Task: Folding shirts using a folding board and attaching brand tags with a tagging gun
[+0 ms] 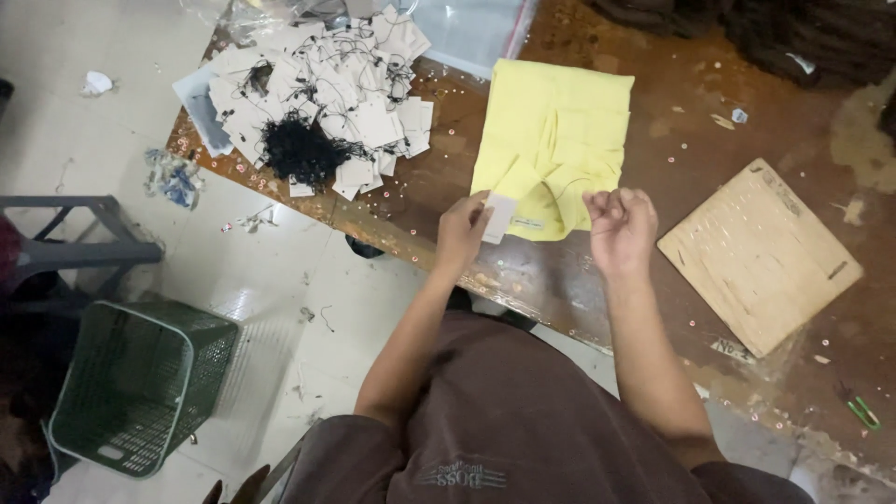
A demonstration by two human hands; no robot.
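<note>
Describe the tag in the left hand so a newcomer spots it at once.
Find the yellow folded garment on the brown table. At its near edge, the left hand pinches a small pale card tag, away from the heap of tags further left.

Worn brown table (709,84) over pale tiled floor (56,112).

both hands raised, left hand (460,231) pinching, right hand (621,227) fisted

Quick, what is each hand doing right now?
Left hand: closed on a pale card tag.
Right hand: fingers curled shut, pinching a thin black string above the yellow cloth.
</note>
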